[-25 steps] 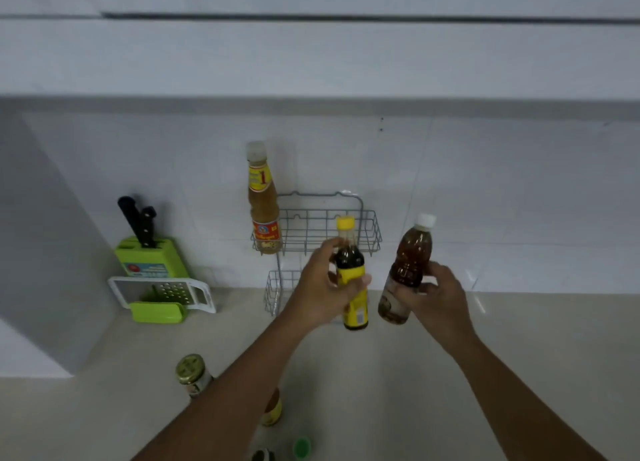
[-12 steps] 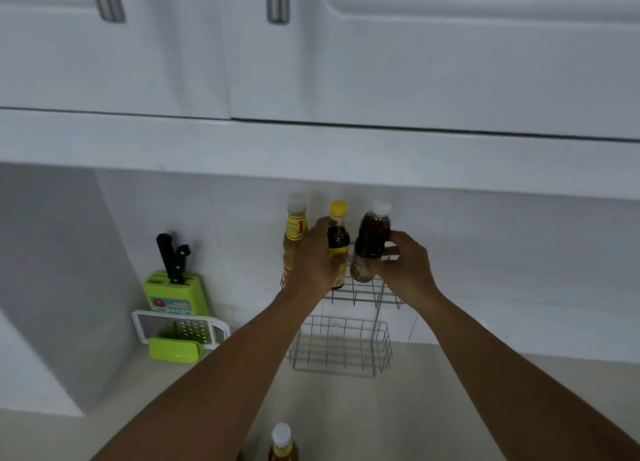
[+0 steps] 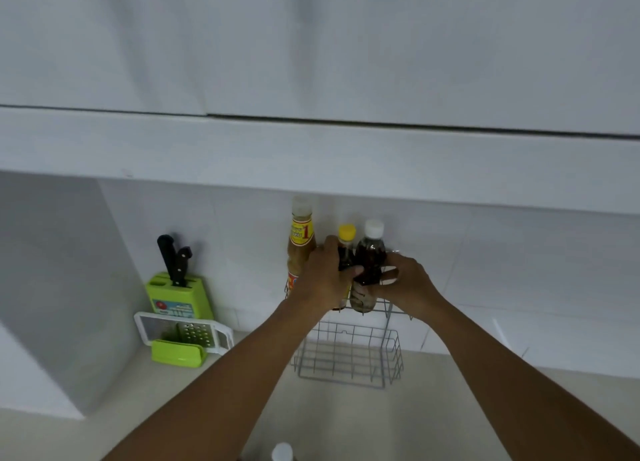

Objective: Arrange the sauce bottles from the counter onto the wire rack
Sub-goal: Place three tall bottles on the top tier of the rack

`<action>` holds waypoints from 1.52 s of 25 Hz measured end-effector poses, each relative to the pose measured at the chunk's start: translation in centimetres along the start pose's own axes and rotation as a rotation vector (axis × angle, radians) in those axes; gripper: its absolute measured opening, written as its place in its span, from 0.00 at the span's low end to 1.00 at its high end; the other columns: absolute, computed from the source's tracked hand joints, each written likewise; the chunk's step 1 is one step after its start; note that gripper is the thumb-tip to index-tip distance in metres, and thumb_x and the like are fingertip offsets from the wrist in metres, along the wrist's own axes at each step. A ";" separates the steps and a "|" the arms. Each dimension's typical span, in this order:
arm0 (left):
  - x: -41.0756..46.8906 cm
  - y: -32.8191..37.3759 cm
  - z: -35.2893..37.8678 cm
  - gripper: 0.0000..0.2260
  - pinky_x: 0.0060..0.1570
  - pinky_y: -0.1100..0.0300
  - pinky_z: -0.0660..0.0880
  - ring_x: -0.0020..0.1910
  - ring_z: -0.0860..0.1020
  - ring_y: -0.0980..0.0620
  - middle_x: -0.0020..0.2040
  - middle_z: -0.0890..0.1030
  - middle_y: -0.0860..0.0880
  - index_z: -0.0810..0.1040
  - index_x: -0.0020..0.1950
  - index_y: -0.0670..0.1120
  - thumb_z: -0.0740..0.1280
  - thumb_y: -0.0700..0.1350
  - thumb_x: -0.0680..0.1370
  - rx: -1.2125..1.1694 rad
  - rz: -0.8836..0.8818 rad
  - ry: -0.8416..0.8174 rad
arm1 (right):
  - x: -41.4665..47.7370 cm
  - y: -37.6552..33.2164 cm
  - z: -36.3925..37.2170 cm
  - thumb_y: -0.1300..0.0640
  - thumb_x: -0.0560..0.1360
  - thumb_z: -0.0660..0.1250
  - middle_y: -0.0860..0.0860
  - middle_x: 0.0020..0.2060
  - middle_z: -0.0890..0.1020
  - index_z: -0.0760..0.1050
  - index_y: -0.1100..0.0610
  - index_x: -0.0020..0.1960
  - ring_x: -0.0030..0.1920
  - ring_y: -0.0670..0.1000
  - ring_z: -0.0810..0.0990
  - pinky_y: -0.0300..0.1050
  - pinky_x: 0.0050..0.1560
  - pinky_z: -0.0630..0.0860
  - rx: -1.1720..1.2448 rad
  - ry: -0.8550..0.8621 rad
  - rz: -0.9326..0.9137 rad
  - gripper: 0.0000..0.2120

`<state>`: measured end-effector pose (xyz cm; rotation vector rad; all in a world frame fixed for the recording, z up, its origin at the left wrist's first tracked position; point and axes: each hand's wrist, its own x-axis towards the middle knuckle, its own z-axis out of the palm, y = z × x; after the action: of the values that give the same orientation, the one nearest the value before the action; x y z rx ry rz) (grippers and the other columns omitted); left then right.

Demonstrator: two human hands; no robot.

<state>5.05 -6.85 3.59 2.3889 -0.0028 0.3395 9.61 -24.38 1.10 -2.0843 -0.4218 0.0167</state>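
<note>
A two-tier wire rack (image 3: 349, 360) stands against the tiled wall. On its upper shelf a tall amber bottle (image 3: 300, 249) with a pale cap stands at the left. My left hand (image 3: 323, 280) is wrapped around a dark yellow-capped bottle (image 3: 346, 242) beside it. My right hand (image 3: 407, 287) grips a brown white-capped bottle (image 3: 369, 263) just right of that one. Both held bottles are upright at the upper shelf, touching each other; whether they rest on the wire is hidden. The lower basket holds nothing.
A green knife block (image 3: 178, 294) with black-handled knives and a white-and-green grater (image 3: 183, 336) sit at the left on the pale counter (image 3: 450, 408). A white bottle cap (image 3: 282, 452) shows at the bottom edge. White cabinets (image 3: 311, 62) hang overhead.
Both hands carried their bottles up from counter height to the rack's upper shelf and lowered them beside the amber bottle. The camera tilted upward, so the jars on the counter left view.
</note>
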 end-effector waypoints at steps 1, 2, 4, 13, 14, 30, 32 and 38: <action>0.2 0.5 -0.9 0.17 0.42 0.56 0.75 0.48 0.80 0.46 0.49 0.79 0.46 0.70 0.62 0.43 0.67 0.52 0.79 -0.003 -0.001 -0.003 | 0.2 -0.1 -0.3 0.58 0.64 0.83 0.44 0.51 0.84 0.78 0.45 0.57 0.49 0.49 0.85 0.36 0.46 0.82 0.000 -0.019 0.004 0.26; 0.5 0.9 -1.9 0.16 0.41 0.56 0.74 0.48 0.80 0.46 0.48 0.80 0.46 0.70 0.63 0.44 0.65 0.52 0.80 -0.014 0.004 -0.006 | 0.5 -0.4 -0.6 0.58 0.64 0.83 0.44 0.52 0.84 0.77 0.46 0.60 0.50 0.48 0.85 0.42 0.50 0.82 0.009 -0.025 0.007 0.28; 1.2 1.4 -3.7 0.17 0.47 0.54 0.77 0.50 0.80 0.47 0.54 0.79 0.47 0.69 0.69 0.48 0.64 0.48 0.81 -0.017 0.051 -0.030 | 0.8 -1.3 -1.2 0.55 0.64 0.83 0.45 0.54 0.83 0.76 0.48 0.64 0.50 0.45 0.84 0.45 0.49 0.81 0.036 -0.011 0.006 0.31; 1.5 3.0 -6.1 0.14 0.43 0.53 0.74 0.43 0.74 0.45 0.48 0.70 0.45 0.77 0.55 0.41 0.71 0.49 0.76 0.230 0.054 -0.008 | 1.3 -3.3 -2.1 0.53 0.69 0.80 0.48 0.52 0.84 0.79 0.53 0.62 0.52 0.50 0.84 0.47 0.53 0.79 -0.120 -0.039 -0.023 0.23; 1.5 3.0 -6.1 0.14 0.43 0.54 0.72 0.44 0.73 0.46 0.47 0.69 0.45 0.77 0.54 0.40 0.71 0.49 0.77 0.268 0.050 0.006 | 1.3 -3.5 -1.9 0.54 0.69 0.79 0.49 0.53 0.84 0.79 0.53 0.62 0.54 0.51 0.83 0.49 0.56 0.79 -0.121 -0.047 -0.033 0.23; 0.9 2.1 -6.4 0.22 0.42 0.54 0.72 0.47 0.77 0.43 0.47 0.72 0.44 0.78 0.52 0.39 0.77 0.55 0.70 0.181 0.023 0.075 | 1.4 -3.6 -0.4 0.56 0.72 0.77 0.51 0.59 0.83 0.77 0.52 0.66 0.58 0.55 0.82 0.56 0.63 0.77 -0.113 -0.081 -0.019 0.23; 0.8 2.2 -6.4 0.23 0.42 0.55 0.72 0.47 0.77 0.44 0.47 0.71 0.45 0.78 0.52 0.39 0.77 0.55 0.69 0.168 0.011 0.082 | 1.2 -3.7 -0.4 0.56 0.72 0.77 0.50 0.59 0.83 0.76 0.52 0.67 0.59 0.54 0.82 0.56 0.63 0.77 -0.107 -0.076 -0.015 0.24; -0.7 2.0 -8.4 0.33 0.46 0.53 0.78 0.48 0.80 0.46 0.49 0.79 0.45 0.73 0.68 0.51 0.79 0.56 0.67 0.065 0.000 -0.006 | -0.5 -3.6 -1.3 0.53 0.69 0.80 0.48 0.66 0.78 0.63 0.48 0.78 0.64 0.51 0.78 0.52 0.65 0.77 -0.034 -0.064 0.026 0.43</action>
<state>2.18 -2.84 10.70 2.4542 0.0059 0.3369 8.33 -23.89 4.71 -2.1268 -0.4362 0.0928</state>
